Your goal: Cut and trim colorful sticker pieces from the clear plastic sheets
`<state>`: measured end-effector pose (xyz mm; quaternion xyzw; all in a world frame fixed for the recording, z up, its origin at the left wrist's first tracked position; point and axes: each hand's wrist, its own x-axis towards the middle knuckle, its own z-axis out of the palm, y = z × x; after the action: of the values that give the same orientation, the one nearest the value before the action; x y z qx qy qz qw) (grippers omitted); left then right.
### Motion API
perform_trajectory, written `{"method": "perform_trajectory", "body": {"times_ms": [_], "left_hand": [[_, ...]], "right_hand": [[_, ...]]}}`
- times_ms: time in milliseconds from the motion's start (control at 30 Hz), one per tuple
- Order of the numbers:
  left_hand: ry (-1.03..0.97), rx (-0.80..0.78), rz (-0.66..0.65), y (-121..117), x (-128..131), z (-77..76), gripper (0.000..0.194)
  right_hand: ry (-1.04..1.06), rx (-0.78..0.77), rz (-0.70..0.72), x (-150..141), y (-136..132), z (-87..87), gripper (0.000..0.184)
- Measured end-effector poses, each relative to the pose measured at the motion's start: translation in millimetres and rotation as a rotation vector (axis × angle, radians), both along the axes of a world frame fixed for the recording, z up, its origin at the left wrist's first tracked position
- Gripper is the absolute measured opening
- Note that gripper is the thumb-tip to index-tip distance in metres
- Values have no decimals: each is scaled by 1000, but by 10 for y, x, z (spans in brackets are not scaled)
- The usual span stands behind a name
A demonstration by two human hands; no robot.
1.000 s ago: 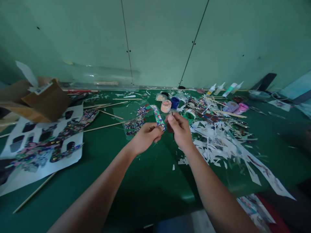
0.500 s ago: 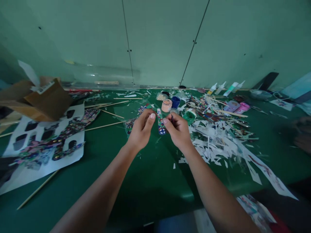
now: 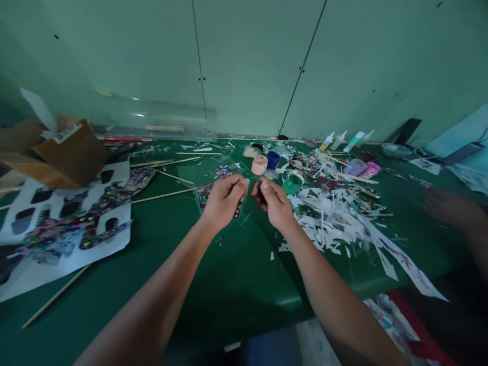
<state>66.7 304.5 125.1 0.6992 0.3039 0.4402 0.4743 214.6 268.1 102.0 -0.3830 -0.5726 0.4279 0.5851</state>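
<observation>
Small multicolour patterned flat strip (image 3: 240,206), partly hidden, is pinched in L hand (image 3: 223,199); R hand (image 3: 275,202) just beside, fingers curled, can't tell if gripping anything. Prob. light, thin & bendy, best held by edges.

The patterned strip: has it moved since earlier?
Yes: the patterned strip has shifted left relative to the peach jar; the left hand partly covers it.

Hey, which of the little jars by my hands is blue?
The blue jar, just right of the peach jar and farther back than the green jar: its dark blue colour sets it apart.
</observation>
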Motion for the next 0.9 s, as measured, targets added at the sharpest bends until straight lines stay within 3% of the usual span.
{"method": "perform_trajectory", "body": {"times_ms": [300, 900], "left_hand": [[45, -9, -116, -65, 25, 31, 30], [-198, -320, -228, -63, 53, -54, 30]], "right_hand": [[39, -13, -10, -18, -7, 0, 34], [-133, 50, -76, 2, -23, 38, 37]]}}
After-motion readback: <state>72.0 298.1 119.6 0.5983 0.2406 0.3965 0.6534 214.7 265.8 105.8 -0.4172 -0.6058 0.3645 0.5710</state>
